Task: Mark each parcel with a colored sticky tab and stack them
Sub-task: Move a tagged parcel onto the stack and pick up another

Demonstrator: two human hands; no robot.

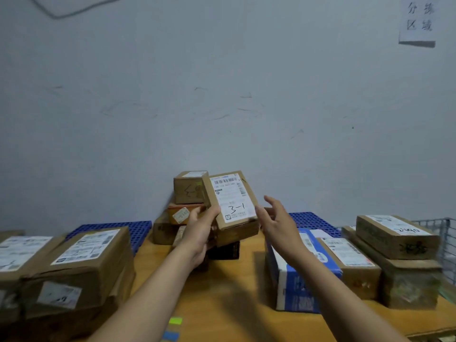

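My left hand grips a small brown parcel by its lower left edge and holds it tilted up above the table. Its white label reads "3-1". My right hand is just right of the parcel with straight, spread fingers, its fingertips near the parcel's right edge. Behind the parcel rises a stack of small brown parcels against the wall. A strip of colored sticky tabs, green, orange and blue, lies on the wooden table near the front edge, partly under my left forearm.
Large brown boxes fill the left side. On the right stand a blue and white box, a brown box and two stacked boxes. Blue perforated trays lie at the back. A wire basket stands far right.
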